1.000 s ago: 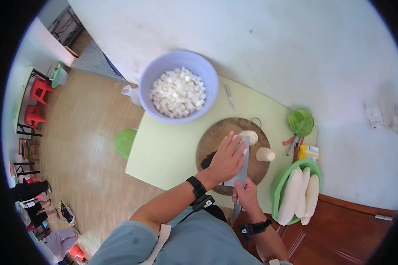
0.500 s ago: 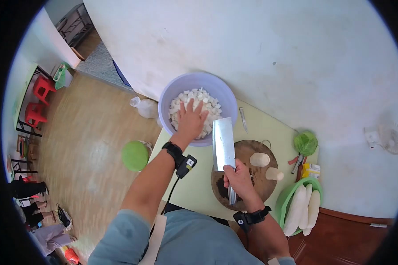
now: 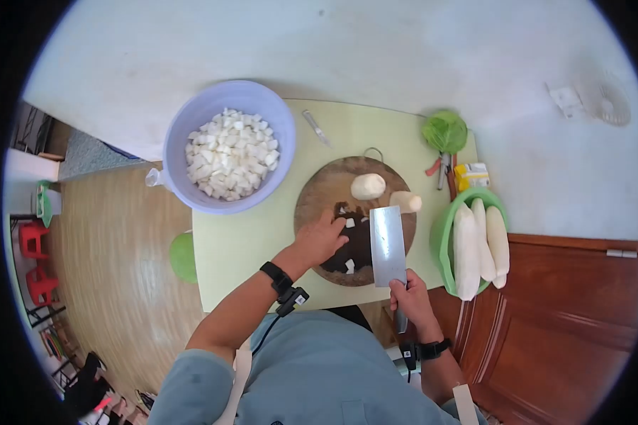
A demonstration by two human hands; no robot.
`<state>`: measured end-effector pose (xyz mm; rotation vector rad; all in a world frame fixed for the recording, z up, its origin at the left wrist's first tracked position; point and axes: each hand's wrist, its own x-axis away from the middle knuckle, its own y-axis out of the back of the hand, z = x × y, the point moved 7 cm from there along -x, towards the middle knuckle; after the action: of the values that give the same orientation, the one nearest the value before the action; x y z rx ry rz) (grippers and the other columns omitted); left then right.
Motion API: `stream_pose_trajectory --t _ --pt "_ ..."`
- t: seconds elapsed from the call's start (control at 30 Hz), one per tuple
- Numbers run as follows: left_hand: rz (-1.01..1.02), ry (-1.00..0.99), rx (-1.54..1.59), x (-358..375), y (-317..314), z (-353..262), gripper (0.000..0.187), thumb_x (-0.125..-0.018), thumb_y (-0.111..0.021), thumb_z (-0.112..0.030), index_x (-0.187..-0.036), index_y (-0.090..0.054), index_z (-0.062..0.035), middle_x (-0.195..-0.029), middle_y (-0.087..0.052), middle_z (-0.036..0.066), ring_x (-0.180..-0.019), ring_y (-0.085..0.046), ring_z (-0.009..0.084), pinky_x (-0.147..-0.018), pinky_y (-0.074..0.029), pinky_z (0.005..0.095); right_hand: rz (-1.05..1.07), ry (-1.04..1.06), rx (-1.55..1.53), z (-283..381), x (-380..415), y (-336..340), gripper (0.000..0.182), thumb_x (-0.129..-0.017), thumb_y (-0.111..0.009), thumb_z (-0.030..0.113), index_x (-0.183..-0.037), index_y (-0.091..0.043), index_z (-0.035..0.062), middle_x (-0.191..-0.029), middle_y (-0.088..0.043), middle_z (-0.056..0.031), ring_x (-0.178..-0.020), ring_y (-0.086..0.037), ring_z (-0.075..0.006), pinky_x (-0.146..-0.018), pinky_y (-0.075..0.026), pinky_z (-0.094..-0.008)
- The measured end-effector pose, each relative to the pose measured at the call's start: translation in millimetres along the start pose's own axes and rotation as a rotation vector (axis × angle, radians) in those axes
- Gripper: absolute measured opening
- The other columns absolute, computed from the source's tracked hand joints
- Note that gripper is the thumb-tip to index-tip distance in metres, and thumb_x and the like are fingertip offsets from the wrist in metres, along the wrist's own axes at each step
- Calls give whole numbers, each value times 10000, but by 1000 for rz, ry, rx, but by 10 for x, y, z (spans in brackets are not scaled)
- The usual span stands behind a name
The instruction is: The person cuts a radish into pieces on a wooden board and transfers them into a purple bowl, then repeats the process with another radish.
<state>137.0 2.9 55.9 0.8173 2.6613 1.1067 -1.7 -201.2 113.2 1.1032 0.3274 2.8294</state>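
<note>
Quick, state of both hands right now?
Left hand: low over the round board, fingertips near a white piece; can't tell if gripped.
Right hand: closed on the cleaver's handle.

Wears a greyish-blue short-sleeved shirt (image 3: 319, 368) with a stitched pocket (image 3: 352, 412) on the front; has black wristbands (image 3: 276, 278) on both wrists, small black boxes (image 3: 291, 302) with white labels (image 3: 300, 299) beside them, a thin black cable (image 3: 266, 333) at the left box, and cream straps (image 3: 239, 382) near both sleeves
</note>
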Motion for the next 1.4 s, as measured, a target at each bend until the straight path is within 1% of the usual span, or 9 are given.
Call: stream_pose_trajectory --t 0.03,0.13,0.37,0.57,0.7,0.87,1.07,1.17,1.4 --pt "100 86 -33 -14 -134 -28 443 -910 -694 -275 -1298 -566 -102 -1151 -512 173 -960 -650 377 -787 -565 471 -19 -9 -9 -119 61 64 118 -976 -602 142 -950 -564 34 -673 -575 -23 -546 -556 -93 -502 -480 -257" --pt "110 130 -45 -165 -324 -79 550 -904 -701 -280 -1385 -500 -105 -1231 -471 178 -989 -650 383 -809 -567 471 -70 -33 -57 -402 204 203 117 -978 -600 143 -959 -569 31 -680 -576 -23 -555 -555 -91 -504 -479 -256" --pt "14 -145 -120 -263 -611 -36 223 -880 -691 -161 -1051 -621 -35 -1062 -532 172 -951 -625 388 -795 -548 475 -79 -40 -246 -1055 295 302 95 -980 -589 125 -974 -582 31 -680 -570 -23 -542 -539 -101 -503 -481 -266" --pt "209 -51 -39 283 -691 -426 162 -885 -640 -112 -1019 -595 -33 -987 -526 172 -956 -612 379 -834 -537 475 -11 -113 -291 -1589 156 269 96 -970 -600 125 -962 -584 31 -678 -572 -21 -543 -540 -102 -502 -478 -273" --pt "152 -65 -109 444 -818 -467 159 -893 -630 -110 -1024 -576 -38 -998 -519 180 -967 -612 391 -818 -540 482 -17 -98 -313 -1581 50 296 94 -970 -599 123 -966 -580 31 -675 -569 -20 -533 -537 -105 -502 -477 -275" --pt "289 94 -218 414 -948 -407 202 -899 -612 -105 -1078 -544 -41 -1024 -521 227 -955 -631 419 -818 -538 509 10 -64 -290 -1543 -63 372 110 -974 -600 142 -955 -559 43 -665 -561 -20 -523 -535 -105 -485 -477 -273" --pt "345 77 -280 424 -1020 -453 198 -905 -565 -143 -1089 -557 -70 -995 -548 221 -874 -661 426 -759 -549 545 45 -47 -268 -1454 -64 431 114 -978 -595 144 -945 -557 42 -654 -566 -24 -509 -538 -103 -473 -473 -270" --pt "380 223 -294 384 -1052 -453 215 -910 -552 -119 -1119 -573 -73 -1060 -568 227 -938 -675 411 -788 -567 506 46 -41 -201 -1435 -82 451 107 -973 -594 136 -940 -561 39 -646 -570 -28 -510 -543 -108 -473 -471 -274" --pt "342 279 -253 364 -1049 -487 286 -877 -574 -209 -1146 -595 -115 -1078 -595 221 -954 -687 419 -805 -564 529 66 -22 -192 -1405 -137 524 89 -962 -589 112 -927 -565 34 -631 -567 -33 -498 -538 -122 -471 -457 -288"
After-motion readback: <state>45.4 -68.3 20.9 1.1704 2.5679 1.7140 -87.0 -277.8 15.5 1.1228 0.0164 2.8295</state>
